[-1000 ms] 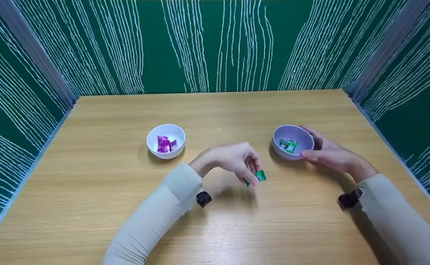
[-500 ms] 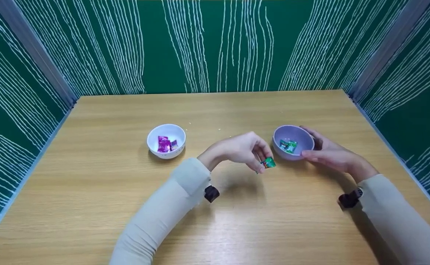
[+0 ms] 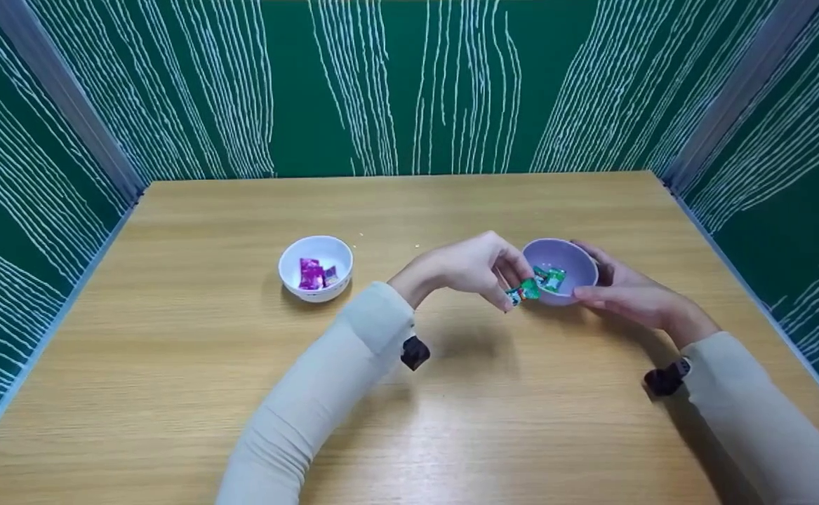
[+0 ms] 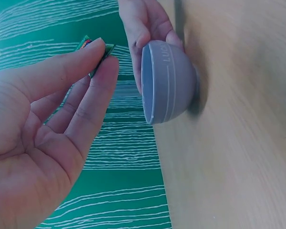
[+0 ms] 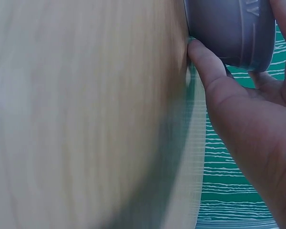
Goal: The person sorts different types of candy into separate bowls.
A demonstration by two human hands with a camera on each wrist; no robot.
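Note:
My left hand [image 3: 476,265] pinches a green wrapped candy [image 3: 528,290] between thumb and fingertips, just off the near left rim of a purple bowl [image 3: 561,252]. The left wrist view shows the candy [image 4: 88,45] held in the air, apart from the bowl [image 4: 174,83], which stands upright on the table. My right hand [image 3: 637,298] grips the bowl's right side, thumb at the front and fingers round the back. Green candies [image 3: 554,278] lie inside the bowl. In the right wrist view, the thumb [image 5: 210,64] touches the bowl low on its side, near the table.
A white bowl [image 3: 319,247] with pink-purple wrapped candies [image 3: 313,274] stands to the left on the wooden table [image 3: 191,308]. Small white specks lie between the bowls. Green panels [image 3: 451,84] with white lines enclose the table's back and sides.
My left hand has moved right and away from me, carrying the green candy to the purple bowl's edge. My right hand and both bowls have stayed in place.

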